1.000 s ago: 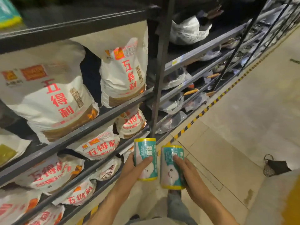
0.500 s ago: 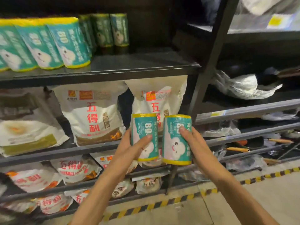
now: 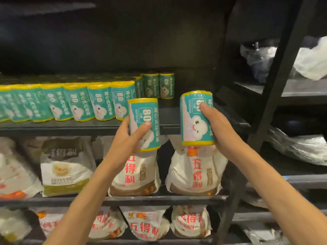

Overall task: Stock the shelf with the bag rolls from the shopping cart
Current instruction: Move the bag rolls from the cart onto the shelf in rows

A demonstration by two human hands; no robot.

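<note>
Both hands have risen since half a second ago, bringing two rolls up level with the black shelf [image 3: 177, 121]. Left hand [image 3: 127, 138] has its grip wrapped closed around one teal, yellow-capped left roll [image 3: 144, 119], printed "80" and "50X60CM". Right hand [image 3: 217, 126] grips the right roll [image 3: 194, 121] likewise, thumb across its "80", a smiling cloud on the label. Beyond, a stocked row [image 3: 70, 103] of matching rolls stands on the shelf; about nine show, blurred at left. Below, white flour bags [image 3: 194, 172] carry red "五得利".
</note>
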